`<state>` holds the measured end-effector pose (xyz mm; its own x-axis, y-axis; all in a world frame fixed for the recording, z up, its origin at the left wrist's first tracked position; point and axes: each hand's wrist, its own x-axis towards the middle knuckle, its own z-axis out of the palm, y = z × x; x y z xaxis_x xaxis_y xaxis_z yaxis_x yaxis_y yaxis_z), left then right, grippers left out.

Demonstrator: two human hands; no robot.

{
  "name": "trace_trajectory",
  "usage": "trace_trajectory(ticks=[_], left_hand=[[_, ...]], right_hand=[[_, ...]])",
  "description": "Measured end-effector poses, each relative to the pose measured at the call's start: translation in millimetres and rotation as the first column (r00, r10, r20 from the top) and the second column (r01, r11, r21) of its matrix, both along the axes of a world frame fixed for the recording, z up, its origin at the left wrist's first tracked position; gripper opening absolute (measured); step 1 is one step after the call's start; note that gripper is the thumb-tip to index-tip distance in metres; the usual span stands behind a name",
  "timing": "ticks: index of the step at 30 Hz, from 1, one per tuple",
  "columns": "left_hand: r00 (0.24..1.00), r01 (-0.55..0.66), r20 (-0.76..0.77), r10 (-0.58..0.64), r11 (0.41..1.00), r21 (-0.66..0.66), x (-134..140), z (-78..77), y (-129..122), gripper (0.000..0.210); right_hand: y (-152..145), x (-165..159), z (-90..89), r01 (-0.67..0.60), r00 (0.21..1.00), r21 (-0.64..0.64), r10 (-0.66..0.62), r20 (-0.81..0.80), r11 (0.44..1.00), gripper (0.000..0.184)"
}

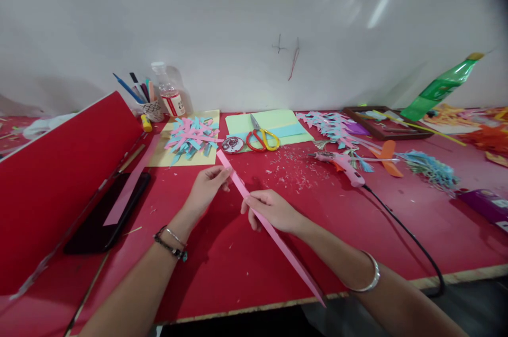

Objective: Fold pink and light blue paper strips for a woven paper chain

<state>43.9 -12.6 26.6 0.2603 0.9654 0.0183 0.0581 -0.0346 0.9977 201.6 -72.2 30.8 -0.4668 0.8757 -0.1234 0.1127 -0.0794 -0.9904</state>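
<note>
A long pink paper strip runs diagonally above the red table, from near the middle down toward the front edge. My left hand pinches the strip near its upper end. My right hand grips it a little lower, fingers closed around it. Both wrists wear bracelets. Just beyond my hands lie red-and-yellow scissors on green paper, and a pile of pink and blue paper pieces on a yellow sheet.
A black phone with a pink strip on it lies left, beside a raised red board. A pink glue gun with a black cord lies right. Pen cup, small bottle, green bottle, wooden frame and paper scraps line the back.
</note>
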Motion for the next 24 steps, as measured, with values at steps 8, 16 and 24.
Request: trace_trajectory(ticks=[8, 16, 24], left_hand=[[0.950, 0.291, -0.120, -0.288, 0.957, 0.010, 12, 5.6, -14, 0.024], [0.966, 0.169, -0.205, -0.157, 0.985, 0.045, 14, 3.7, -13, 0.027], [0.982, 0.113, -0.158, -0.105, 0.993, 0.040, 11, 2.0, -11, 0.029]], right_hand=[[4, 1, -0.8, 0.075, 0.996, -0.037, -0.077, -0.049, 0.997, 0.026], [4, 0, -0.9, 0.061, 0.997, -0.057, -0.064, -0.048, 0.997, 0.022], [3, 2, -0.2, 0.000, 0.997, -0.080, -0.007, -0.082, 0.997, 0.023]])
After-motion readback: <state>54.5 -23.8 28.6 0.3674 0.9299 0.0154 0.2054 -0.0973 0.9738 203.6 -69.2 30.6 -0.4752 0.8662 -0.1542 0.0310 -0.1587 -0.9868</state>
